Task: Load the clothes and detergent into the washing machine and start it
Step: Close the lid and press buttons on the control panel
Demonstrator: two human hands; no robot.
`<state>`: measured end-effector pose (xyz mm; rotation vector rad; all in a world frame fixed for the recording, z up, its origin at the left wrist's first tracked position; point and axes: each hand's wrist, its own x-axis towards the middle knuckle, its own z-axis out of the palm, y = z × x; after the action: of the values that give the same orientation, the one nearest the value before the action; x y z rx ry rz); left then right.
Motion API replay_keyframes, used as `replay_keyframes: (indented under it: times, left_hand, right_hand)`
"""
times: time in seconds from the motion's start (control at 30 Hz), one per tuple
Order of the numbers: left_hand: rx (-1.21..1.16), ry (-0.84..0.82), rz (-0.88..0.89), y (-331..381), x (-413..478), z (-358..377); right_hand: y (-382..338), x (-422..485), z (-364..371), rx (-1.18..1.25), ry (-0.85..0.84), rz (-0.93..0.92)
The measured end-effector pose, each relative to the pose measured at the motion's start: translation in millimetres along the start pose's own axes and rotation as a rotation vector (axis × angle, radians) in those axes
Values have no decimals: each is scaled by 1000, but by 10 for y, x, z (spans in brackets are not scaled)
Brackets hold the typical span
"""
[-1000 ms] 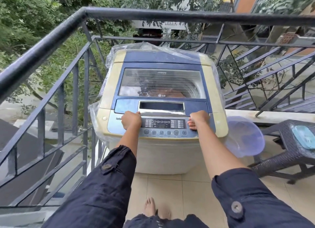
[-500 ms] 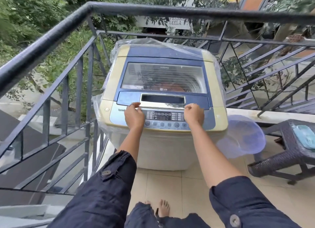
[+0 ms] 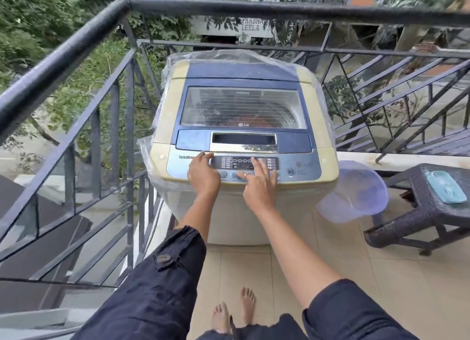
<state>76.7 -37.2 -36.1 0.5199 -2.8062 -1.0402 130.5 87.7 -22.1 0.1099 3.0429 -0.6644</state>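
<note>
Standing on a tiled balcony floor [image 3: 356, 263], the person reaches both arms to the near edge of the top-loading washing machine [image 3: 315, 103], which sits in the far corner against the dark metal railing [image 3: 76, 39]. Its glass lid [image 3: 241, 103] lies shut, and something orange-brown, probably clothes [image 3: 254, 122], shows dimly through the near part of the glass. A clear plastic cover [image 3: 229, 56] is bunched over the far end of the machine and hangs down its left side. The left hand [image 3: 203, 174] rests on the left part of the control panel [image 3: 297, 165], fingers loosely bent, tips touching the panel's far edge, holding nothing. The right hand [image 3: 259, 184] is just beside it, fingers straight and spread wide over the display and the row of round buttons; which button a fingertip presses cannot be told. Both hands wear a ring. To the right of the machine a pale lilac basin [image 3: 356, 189] leans tilted against its side. Further right stands a dark wicker stool [image 3: 412, 220] with a flat teal object [image 3: 442, 187] on top. Bare feet [image 3: 234, 309] show at the near edge.
</note>
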Motion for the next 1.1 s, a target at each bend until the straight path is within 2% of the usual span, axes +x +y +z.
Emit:
replay_keyframes:
  times: [0.27,0.7,0.9,1.1]
  left_hand:
    - [39,-48,63,-47,-23,-6]
    - [24,-59,91,-94,-80,-7]
    - [3,-58,62,-38,-113,7]
    - [-26,-49,9,84,-157,28]
  right_hand:
    - [-102,-86,14,-55,-37,2]
    - [-275,-195,108,-151,8,36]
    - [-206,-159,77,-72,-6,65]
    - [43,-156,30,13,99,188]
